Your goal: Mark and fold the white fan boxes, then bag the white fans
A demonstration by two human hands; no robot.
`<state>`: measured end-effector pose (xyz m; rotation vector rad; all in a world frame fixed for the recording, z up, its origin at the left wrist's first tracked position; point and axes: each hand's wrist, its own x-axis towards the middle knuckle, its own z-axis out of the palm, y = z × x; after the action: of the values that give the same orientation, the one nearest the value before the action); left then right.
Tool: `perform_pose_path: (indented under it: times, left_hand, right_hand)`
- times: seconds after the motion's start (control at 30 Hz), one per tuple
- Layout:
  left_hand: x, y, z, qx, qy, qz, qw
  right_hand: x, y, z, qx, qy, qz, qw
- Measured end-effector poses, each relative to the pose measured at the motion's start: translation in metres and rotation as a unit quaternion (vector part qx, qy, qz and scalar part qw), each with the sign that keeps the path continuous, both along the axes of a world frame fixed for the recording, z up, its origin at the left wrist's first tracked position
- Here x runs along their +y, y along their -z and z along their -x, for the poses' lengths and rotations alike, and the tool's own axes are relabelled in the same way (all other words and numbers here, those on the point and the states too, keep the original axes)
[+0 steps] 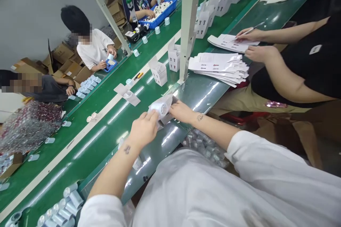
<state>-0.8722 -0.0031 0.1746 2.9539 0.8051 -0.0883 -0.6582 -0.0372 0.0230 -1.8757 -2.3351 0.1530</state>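
My left hand (144, 127) is closed around a pale cylindrical piece (160, 108) with a round end, at the mouth of a small white carton (166, 117). Gripping the carton's side is my right hand (182, 112). How far the cylinder sits inside the carton cannot be made out. Beyond my hands, an unfolded white card (127, 95) lies on the green conveyor belt (106, 133) with a small round piece on it. Another pale cylinder (137, 163), partly hidden by my left forearm, lies on the near ledge.
A white post (188, 25) rises just beyond my right hand. Upright cartons (174, 56) stand around it. Flat cartons (218, 67) are stacked at right, beside a co-worker writing with a pen. Light blue cylinders (60, 209) lie at lower left. Several co-workers sit across the belt.
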Motion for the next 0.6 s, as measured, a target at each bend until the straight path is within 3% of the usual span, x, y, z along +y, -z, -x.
perform_pose_path:
  times: [0.17, 0.33, 0.5, 0.6]
  left_hand:
    - [0.025, -0.005, -0.088, 0.287, 0.048, -0.017, 0.957]
    - [0.026, -0.01, -0.137, 0.42, 0.058, 0.026, 0.905]
    - [0.03, -0.012, -0.14, 0.442, 0.195, 0.007, 0.876]
    - [0.026, 0.006, -0.121, 0.427, 0.257, -0.02, 0.867]
  right_hand:
    - [0.0, 0.003, -0.001, -0.004, -0.02, 0.002, 1.0]
    - [-0.006, 0.012, 0.004, 0.005, -0.034, -0.003, 0.999]
    - [-0.009, 0.018, -0.008, 0.035, -0.077, -0.028, 0.996]
    - [-0.011, 0.017, -0.021, 0.122, -0.13, -0.065, 0.982]
